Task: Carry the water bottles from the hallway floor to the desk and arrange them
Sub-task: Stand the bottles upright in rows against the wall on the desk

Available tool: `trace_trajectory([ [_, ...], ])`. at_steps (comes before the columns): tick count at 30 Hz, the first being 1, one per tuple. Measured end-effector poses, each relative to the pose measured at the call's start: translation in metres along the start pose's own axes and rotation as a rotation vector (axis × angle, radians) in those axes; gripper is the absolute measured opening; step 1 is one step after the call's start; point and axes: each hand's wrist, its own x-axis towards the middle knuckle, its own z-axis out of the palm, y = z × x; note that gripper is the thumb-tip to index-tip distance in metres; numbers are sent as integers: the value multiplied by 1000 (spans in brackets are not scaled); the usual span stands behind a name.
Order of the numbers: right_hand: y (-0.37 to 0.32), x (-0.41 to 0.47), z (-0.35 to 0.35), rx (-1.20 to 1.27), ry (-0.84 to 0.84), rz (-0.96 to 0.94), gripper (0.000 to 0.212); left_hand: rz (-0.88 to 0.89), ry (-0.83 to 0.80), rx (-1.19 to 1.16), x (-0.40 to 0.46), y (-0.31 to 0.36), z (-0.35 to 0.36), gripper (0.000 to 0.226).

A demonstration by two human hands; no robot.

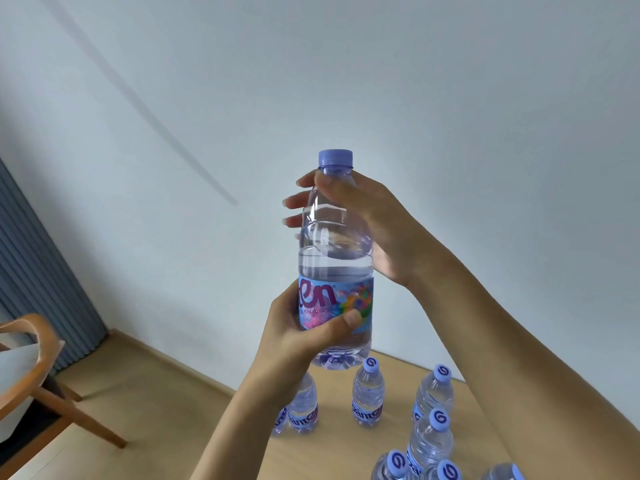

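Left hand (pixel 294 337): centre frame, wrapped around the label band of the held bottle (pixel 335 258), thumb across the front; clamped on it, taking the weight from low down.
Right hand (pixel 367 226): upper centre, fingers curled round the bottle's shoulder just under the cap (pixel 335 158); also closed on it, probably steadying or turning it.
Held bottle: upright, raised in the air in front of the wall, full (water line near the shoulder), not touching anything below.
Standing bottles (pixel 369 393): lower right, several upright on the desk (pixel 329 455), spaced loosely, some near the bottom edge cut off (count unclear).
Step judged: placing this one among the others; arranging not yet finished.
Chair (pixel 38 368): lower left, wooden, well apart from the desk.
Wall (pixel 450 81): plain, fills the upper frame.
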Motion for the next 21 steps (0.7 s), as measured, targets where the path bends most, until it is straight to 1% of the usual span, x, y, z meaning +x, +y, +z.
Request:
trace_trajectory([
  [2,-1,-1,-3,87,-70,29,24,-37,-47,-38,0,0,1,41],
  [4,1,-2,-5,131,-87,41,22,-68,-79,-57,1,0,1,41],
  [9,5,-2,-7,114,25,35,24,-135,-135,-83,4,-3,2,44],
  [11,6,-2,-8,83,72,26,22,-152,-137,-29,4,-5,4,57],
  [13,7,-2,-8,5,115,8,17,-152,-115,40,4,-7,7,68],
  [16,8,-2,-5,-160,195,-48,11,-103,-37,155,3,-9,13,61],
  [21,6,2,2,-275,376,-77,17,-13,108,270,3,-16,22,67],
])
